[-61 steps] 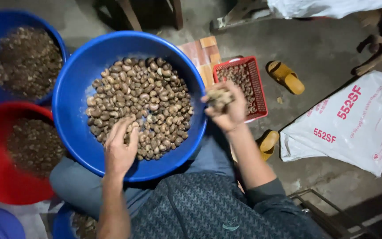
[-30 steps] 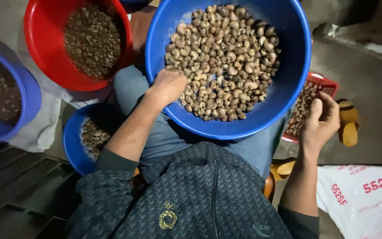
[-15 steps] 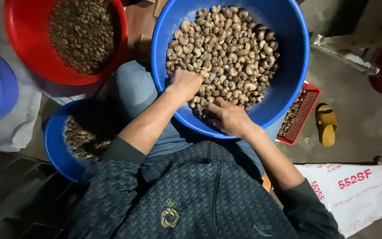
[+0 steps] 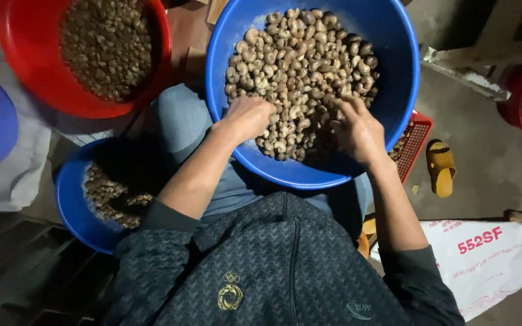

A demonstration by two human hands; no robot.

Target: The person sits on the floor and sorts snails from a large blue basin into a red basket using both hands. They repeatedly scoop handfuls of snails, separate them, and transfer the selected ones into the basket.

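A big blue basin (image 4: 405,78) rests on my lap, heaped with pale curved nuts (image 4: 300,63). My left hand (image 4: 247,118) lies knuckles-up at the near left of the heap, its fingers curled down into the nuts. My right hand (image 4: 357,131) lies on the near right of the heap with its fingers spread over the nuts. Whether either hand has nuts in its grip is hidden by the fingers.
A red basin (image 4: 28,78) of darker nuts sits far left. A smaller blue basin (image 4: 69,205) with nuts is by my left knee, another blue basin (image 4: 1,130) at the left edge. A red mesh tray (image 4: 417,142), yellow sandal (image 4: 441,168) and white sack (image 4: 484,259) lie right.
My right hand left the red mesh tray, came into the big blue basin and now spreads further right over the nuts. My left hand stayed on the heap.
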